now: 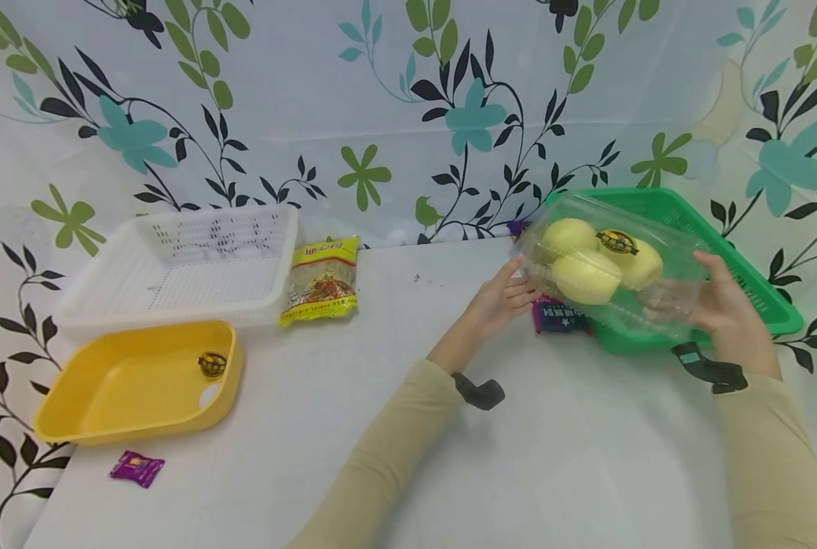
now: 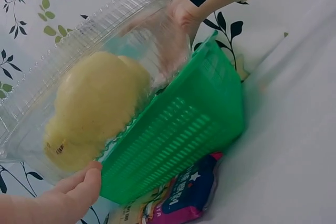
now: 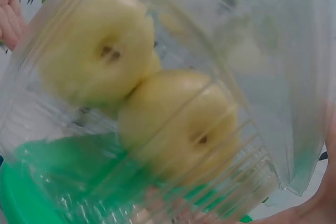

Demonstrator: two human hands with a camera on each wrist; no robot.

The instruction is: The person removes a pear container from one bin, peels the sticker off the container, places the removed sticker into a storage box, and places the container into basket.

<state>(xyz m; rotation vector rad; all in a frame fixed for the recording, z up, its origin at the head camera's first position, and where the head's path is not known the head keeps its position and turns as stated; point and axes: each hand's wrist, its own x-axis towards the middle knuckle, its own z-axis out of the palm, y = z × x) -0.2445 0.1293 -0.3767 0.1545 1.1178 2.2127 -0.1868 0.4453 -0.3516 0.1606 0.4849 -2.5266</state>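
A clear plastic clamshell box (image 1: 538,263) with three pale yellow apples (image 1: 587,276) inside is held up between both hands, tilted, over the green basket (image 1: 758,297). A black-and-gold sticker (image 1: 617,242) marks its lid. My left hand (image 1: 497,303) grips the box's left end; in the left wrist view its fingers (image 2: 86,187) lie at the lower edge. My right hand (image 1: 727,305) holds the other end, partly seen through the plastic. The right wrist view shows the apples (image 3: 178,124) close up through the ribbed wall.
A dark blue-and-pink packet (image 1: 561,316) lies beside the green basket. Further left are a yellow snack bag (image 1: 322,282), a white perforated basket (image 1: 257,311) and a yellow tray (image 1: 133,366) with a similar sticker. A small purple packet (image 1: 136,467) lies near the front left.
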